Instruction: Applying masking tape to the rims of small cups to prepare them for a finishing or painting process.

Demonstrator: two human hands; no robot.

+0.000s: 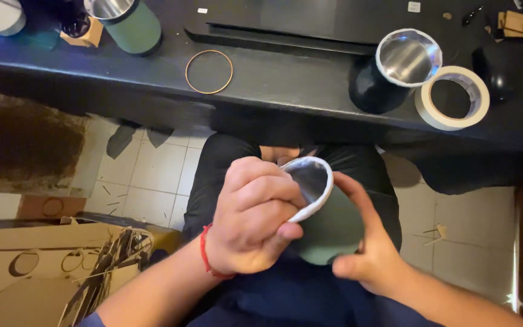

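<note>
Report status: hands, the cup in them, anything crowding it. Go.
Left hand gripping taped rim of green metal cup. Right hand cradling its body. Cup over lap, below the black desk; nothing crowding.

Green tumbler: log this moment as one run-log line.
left hand: pressing white tape on rim | right hand: cradling green tumbler over lap | desk: tape roll, black tumbler

left hand (252, 221), right hand (367, 257), green tumbler (331, 227)
</note>
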